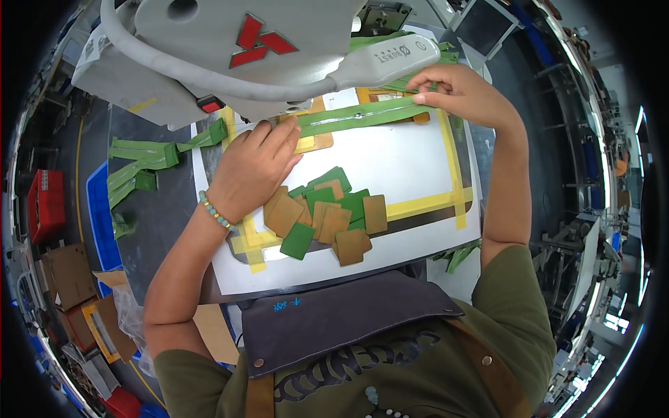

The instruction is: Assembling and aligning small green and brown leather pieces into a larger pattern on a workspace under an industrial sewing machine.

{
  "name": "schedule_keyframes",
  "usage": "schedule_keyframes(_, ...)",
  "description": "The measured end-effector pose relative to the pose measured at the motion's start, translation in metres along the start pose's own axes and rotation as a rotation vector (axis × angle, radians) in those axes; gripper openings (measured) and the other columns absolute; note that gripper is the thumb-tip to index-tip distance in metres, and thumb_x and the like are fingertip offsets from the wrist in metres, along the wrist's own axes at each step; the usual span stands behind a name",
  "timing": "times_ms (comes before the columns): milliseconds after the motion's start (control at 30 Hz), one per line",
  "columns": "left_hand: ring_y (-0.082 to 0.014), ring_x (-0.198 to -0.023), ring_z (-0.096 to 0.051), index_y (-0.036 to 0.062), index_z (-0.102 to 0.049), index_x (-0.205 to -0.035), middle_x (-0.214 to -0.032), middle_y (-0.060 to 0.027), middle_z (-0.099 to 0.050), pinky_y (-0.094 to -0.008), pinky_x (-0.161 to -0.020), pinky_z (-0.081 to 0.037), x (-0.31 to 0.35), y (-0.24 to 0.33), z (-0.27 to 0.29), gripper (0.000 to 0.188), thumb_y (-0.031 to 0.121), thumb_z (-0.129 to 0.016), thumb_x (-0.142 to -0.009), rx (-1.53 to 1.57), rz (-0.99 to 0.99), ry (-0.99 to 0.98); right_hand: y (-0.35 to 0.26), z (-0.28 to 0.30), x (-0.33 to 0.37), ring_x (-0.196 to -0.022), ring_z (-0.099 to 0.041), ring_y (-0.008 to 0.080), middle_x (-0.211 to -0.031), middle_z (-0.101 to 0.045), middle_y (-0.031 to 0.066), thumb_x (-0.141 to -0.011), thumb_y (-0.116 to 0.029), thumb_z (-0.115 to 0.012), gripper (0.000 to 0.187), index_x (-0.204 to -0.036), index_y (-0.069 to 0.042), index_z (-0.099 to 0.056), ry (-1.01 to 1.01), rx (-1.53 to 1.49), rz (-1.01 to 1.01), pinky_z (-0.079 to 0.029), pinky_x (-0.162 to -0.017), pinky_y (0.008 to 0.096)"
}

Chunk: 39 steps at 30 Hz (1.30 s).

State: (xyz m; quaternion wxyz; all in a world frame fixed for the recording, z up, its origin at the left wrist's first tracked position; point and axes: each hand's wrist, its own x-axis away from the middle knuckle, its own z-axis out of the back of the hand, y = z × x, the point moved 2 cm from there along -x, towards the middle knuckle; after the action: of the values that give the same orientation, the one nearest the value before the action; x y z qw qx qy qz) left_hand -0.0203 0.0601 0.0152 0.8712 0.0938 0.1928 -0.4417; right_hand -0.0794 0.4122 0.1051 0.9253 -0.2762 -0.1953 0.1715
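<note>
A long green zipper strip (359,116) stretches between my hands, under the head of a white sewing machine (209,49). My left hand (254,164) lies palm down at the machine head. Its fingertips press flat on the strip beside a brown patch with yellow tape, and its thumb is apart from them. My right hand (456,90) pinches the strip's right end, with the thumb on top. Nearer me, a loose pile of brown and green square patches (334,216) lies on the white work board (411,164). The needle area is mostly hidden by the machine head.
Yellow tape (421,205) edges the board. More green zipper strip (146,157) drapes over the dark table at the left. A grey cable (230,87) hangs across the machine front to a white lamp (390,61). Blue bin (104,216), cardboard boxes (66,275) and red crate (47,202) stand left.
</note>
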Motion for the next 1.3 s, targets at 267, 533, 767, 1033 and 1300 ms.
schedule_keyframes(267,-0.0231,-0.093,-0.063,-0.001,-0.068,-0.128,-0.139,-0.0104,-0.067,-0.0347,-0.078,-0.056,0.002,0.001,0.002,0.045,0.019,-0.078,-0.09,0.005,-0.008,0.044,-0.032,-0.044,-0.016,-0.11,-0.069,0.0308,-0.123,-0.074,0.0117,-0.098,-0.018,-0.068,0.027,-0.118,-0.002,-0.076,0.147,0.257,0.44,-0.054,-0.096,0.0428)
schedule_keyframes(533,-0.0225,-0.1,-0.063,0.0002,-0.073,-0.117,-0.135,-0.0061,-0.07,-0.0328,-0.082,-0.058,0.001,-0.001,0.002,0.031,0.018,-0.075,-0.092,0.049,-0.038,0.021,-0.035,-0.103,-0.036,-0.123,-0.064,0.0273,-0.133,-0.073,0.005,-0.096,-0.012,-0.07,0.027,-0.122,-0.006,-0.078,0.185,0.253,0.75,-0.05,-0.107,0.0452)
schedule_keyframes(767,-0.0253,-0.096,-0.064,-0.0019,-0.071,-0.122,-0.133,-0.0082,-0.071,-0.0356,-0.079,-0.057,0.002,-0.004,0.001,0.038,0.016,-0.078,-0.09,0.117,-0.028,0.038,-0.038,-0.103,-0.043,-0.127,-0.062,0.0293,-0.137,-0.071,0.0079,-0.097,-0.018,-0.07,0.03,-0.125,-0.007,-0.077,0.137,0.102,0.65,-0.047,-0.112,0.0449)
schedule_keyframes(1033,-0.0258,-0.1,-0.065,-0.0015,-0.067,-0.122,-0.126,-0.0096,-0.068,-0.0352,-0.081,-0.057,0.0,-0.001,0.002,0.04,0.017,-0.078,-0.089,0.083,-0.013,0.022,-0.034,-0.1,-0.06,-0.137,-0.058,0.0237,-0.147,-0.061,0.0115,-0.108,-0.026,-0.064,0.05,-0.149,0.0,-0.052,0.11,-0.945,0.281,-0.043,-0.118,0.0396)
schedule_keyframes(1300,-0.0258,-0.1,-0.065,-0.0025,-0.066,-0.12,-0.124,-0.0104,-0.067,-0.0357,-0.082,-0.057,0.001,-0.002,0.002,0.039,0.017,-0.078,-0.088,0.09,-0.007,0.014,-0.036,-0.086,-0.039,-0.105,-0.07,0.0197,-0.111,-0.075,0.0062,-0.099,-0.014,-0.07,0.017,-0.11,-0.003,-0.077,0.176,-0.271,0.326,-0.057,-0.089,0.0392)
